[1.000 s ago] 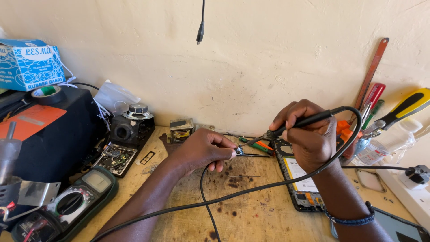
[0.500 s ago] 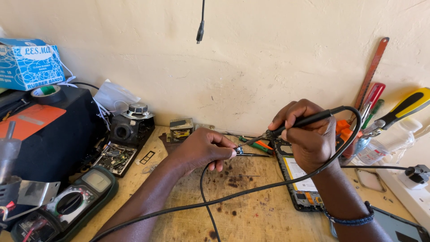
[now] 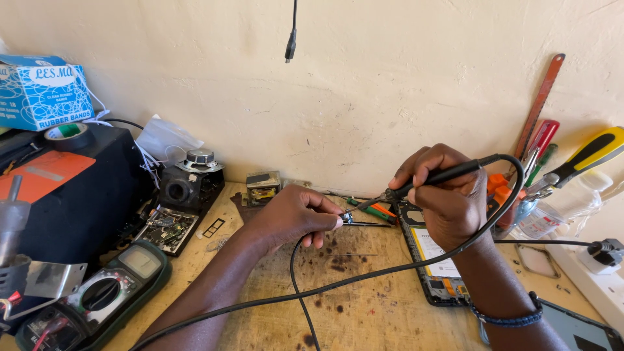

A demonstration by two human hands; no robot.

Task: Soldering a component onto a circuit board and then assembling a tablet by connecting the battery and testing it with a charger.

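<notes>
Head view: a soldering iron [image 3: 434,177] is gripped like a pen in the right hand [image 3: 447,198], fingers closed round its black handle, with the tip pointed down and left toward a small part [image 3: 346,218] pinched between the fingertips of the left hand [image 3: 290,216]. That part is held just above the wooden desk [image 3: 364,305], near the middle, and the tip is seen touching it or just beside it. A thin black wire [image 3: 299,286] is seen running from the left hand toward the near edge. An opened phone [image 3: 434,260] lies under the right hand. A green multimeter [image 3: 97,296] rests at near left.
</notes>
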